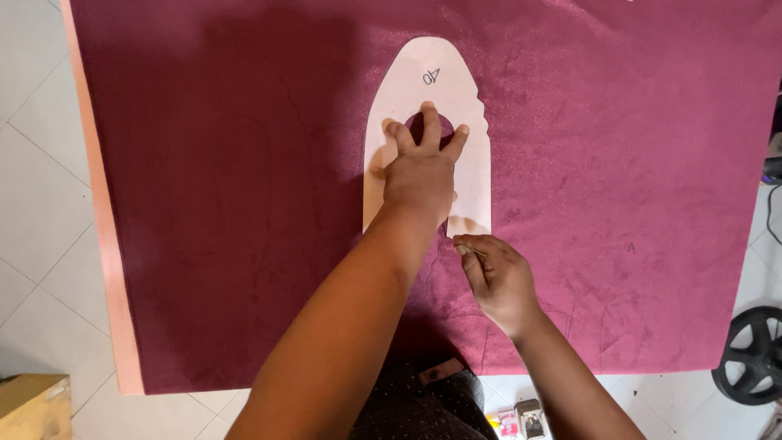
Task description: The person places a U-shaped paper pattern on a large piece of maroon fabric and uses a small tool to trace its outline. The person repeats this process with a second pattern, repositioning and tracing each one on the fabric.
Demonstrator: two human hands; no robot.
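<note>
A pale card pattern piece (428, 85), rounded at the far end with an oval hole, lies flat on a sheet of maroon velvety fabric (244, 163). My left hand (422, 167) presses down on it, fingers spread around the hole. My right hand (495, 275) sits just below the pattern's near right corner, pinching a thin pen or marker (479, 253) whose tip touches the fabric at the pattern's edge. Faint traced outlines show on the fabric near my right hand.
The fabric covers a table with a pale pink edge (106, 244) along the left. White floor tiles surround it. A cardboard box (32, 407) stands at the lower left, a black wheel (753, 354) at the right, and small items (521, 420) lie on the floor.
</note>
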